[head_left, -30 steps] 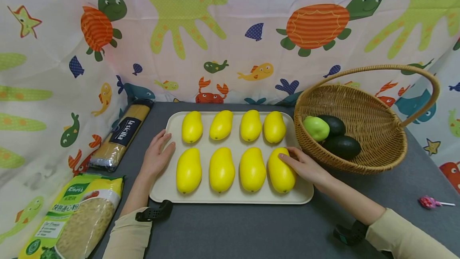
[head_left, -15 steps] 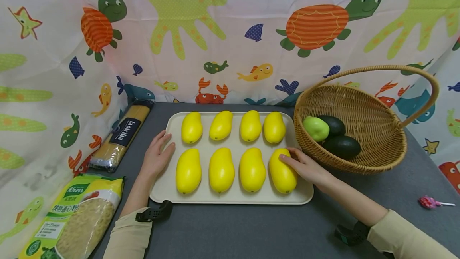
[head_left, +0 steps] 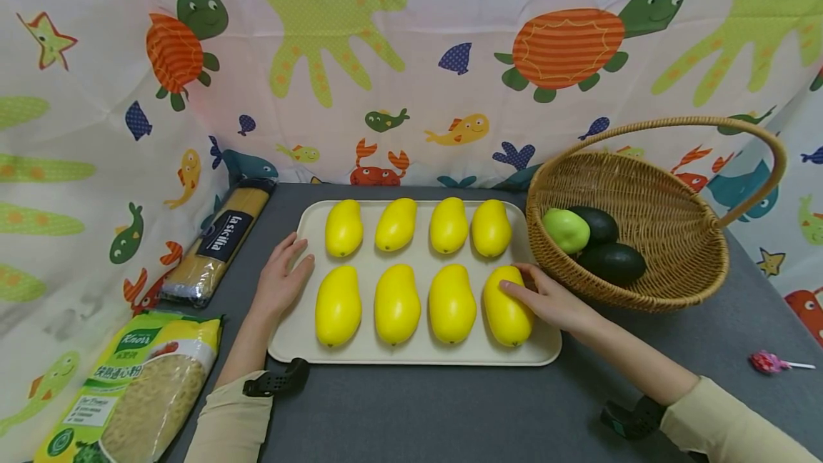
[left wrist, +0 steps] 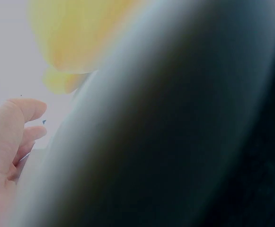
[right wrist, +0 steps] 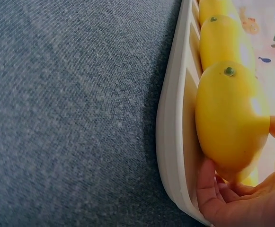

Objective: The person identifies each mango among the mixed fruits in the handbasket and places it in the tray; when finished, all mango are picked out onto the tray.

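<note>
A cream tray (head_left: 411, 354) bears two rows of yellow mangoes. My right hand (head_left: 551, 300) grips the mango (head_left: 508, 309) at the right end of the front row. In the right wrist view the thumb lies on one side of that mango (right wrist: 232, 113) and curled fingers (right wrist: 207, 187) are at its lower end, beside the tray wall (right wrist: 171, 123). My left hand (head_left: 281, 279) rests at the tray's left rim with its fingers loosely extended, near a front mango (head_left: 338, 306). A large blurred shape hides much of the left wrist view.
At the right, a wicker basket (head_left: 681, 234) holds a green fruit (head_left: 566, 230) and two dark avocados (head_left: 612, 264). A lollipop (head_left: 766, 361) lies nearer. On the left are a spaghetti pack (head_left: 221, 238) and a Knorr pasta bag (head_left: 138, 384). Patterned cloth (head_left: 411, 41) hangs behind.
The mango in my right hand has shifted slightly to the right, and the right forearm with it. My left hand and the tray have stayed put.
</note>
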The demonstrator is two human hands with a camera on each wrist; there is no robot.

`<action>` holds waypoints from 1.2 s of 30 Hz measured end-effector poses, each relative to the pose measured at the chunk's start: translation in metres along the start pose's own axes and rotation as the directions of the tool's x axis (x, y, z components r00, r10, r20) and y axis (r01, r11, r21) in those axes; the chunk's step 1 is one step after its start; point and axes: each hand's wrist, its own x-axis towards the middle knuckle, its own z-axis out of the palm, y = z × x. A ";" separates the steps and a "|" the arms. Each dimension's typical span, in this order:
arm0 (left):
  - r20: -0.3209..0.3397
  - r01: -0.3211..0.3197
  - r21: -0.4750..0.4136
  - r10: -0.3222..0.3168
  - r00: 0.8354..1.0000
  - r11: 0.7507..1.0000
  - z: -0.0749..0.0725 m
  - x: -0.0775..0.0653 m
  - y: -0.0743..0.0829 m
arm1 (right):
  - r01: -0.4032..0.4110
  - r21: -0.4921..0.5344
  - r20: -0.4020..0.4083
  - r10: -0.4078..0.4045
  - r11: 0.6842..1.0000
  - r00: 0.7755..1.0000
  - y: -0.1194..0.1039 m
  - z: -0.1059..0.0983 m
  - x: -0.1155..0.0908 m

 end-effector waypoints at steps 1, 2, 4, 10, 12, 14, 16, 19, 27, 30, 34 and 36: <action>0.001 0.000 0.001 0.000 1.000 1.000 0.000 0.000 0.000 | 0.003 -0.003 0.000 -0.003 1.000 1.000 0.000 0.000 0.000; 0.001 0.000 0.001 0.000 1.000 1.000 0.000 0.000 0.000 | 0.006 -0.008 0.000 -0.006 1.000 1.000 0.000 0.000 0.000; 0.002 0.001 0.002 -0.001 1.000 1.000 0.000 0.000 0.001 | 0.013 -0.016 -0.001 -0.013 1.000 1.000 0.000 0.000 0.000; 0.002 -0.001 0.002 0.001 1.000 1.000 0.000 0.000 0.001 | 0.043 -0.042 -0.002 -0.043 0.998 0.999 0.001 -0.002 0.000; 0.000 -0.003 0.003 0.003 1.000 1.000 -0.001 0.001 0.000 | 0.052 -0.044 -0.001 -0.052 0.998 0.999 0.001 -0.002 0.000; -0.002 -0.004 0.005 0.004 1.000 1.000 -0.001 0.001 0.000 | 0.062 -0.046 -0.001 -0.062 0.997 0.998 0.001 -0.002 -0.001; -0.002 -0.004 0.007 0.004 1.000 1.000 -0.001 0.001 0.000 | 0.073 -0.048 0.001 -0.073 0.996 0.997 0.000 -0.002 -0.002; 0.002 -0.001 0.008 0.001 1.000 1.000 -0.002 0.001 0.000 | 0.084 -0.053 0.004 -0.084 0.995 0.996 -0.001 -0.002 -0.002; 0.014 0.010 0.003 -0.010 1.000 1.000 -0.004 -0.001 -0.001 | 0.094 -0.076 -0.003 -0.094 0.993 0.996 0.000 -0.001 -0.004; 0.014 0.007 0.003 -0.007 1.000 1.000 -0.004 -0.001 -0.001 | 0.116 -0.090 -0.009 -0.117 0.989 0.993 0.002 -0.001 -0.008; -0.012 -0.008 0.012 0.008 1.000 1.000 -0.003 0.000 0.001 | 0.168 -0.196 -0.018 -0.175 0.966 0.984 -0.002 -0.002 -0.020; -0.034 -0.044 0.039 0.046 0.998 0.998 -0.004 0.000 0.004 | 0.161 -0.334 -0.037 -0.184 0.929 0.982 -0.009 -0.003 -0.029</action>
